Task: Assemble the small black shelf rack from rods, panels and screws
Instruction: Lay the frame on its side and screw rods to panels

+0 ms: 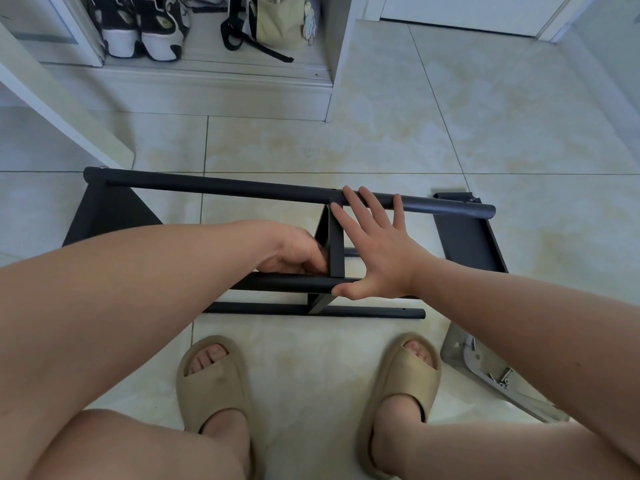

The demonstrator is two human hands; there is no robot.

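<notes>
The partly built black rack lies on its side on the tiled floor. Its top rod (pixel 214 186) runs left to right. A middle panel (pixel 335 244) stands edge-on between the rods. A left panel (pixel 107 213) sits at the left end. My right hand (pixel 375 251) lies flat with straight fingers against the middle panel and the top rod. My left hand (pixel 298 249) has its fingers curled at the near rod (pixel 291 284), just left of the middle panel; what they hold is hidden. A lower rod (pixel 374 311) lies near my feet. A loose black panel (pixel 467 237) rests at the right.
A clear plastic bag (pixel 485 368) with small screws lies on the floor at the right. My two feet in beige slippers (pixel 214 382) stand just behind the rack. A white cabinet with sneakers (pixel 145 26) and a bag is at the back. A white beam (pixel 62 105) slants at the left.
</notes>
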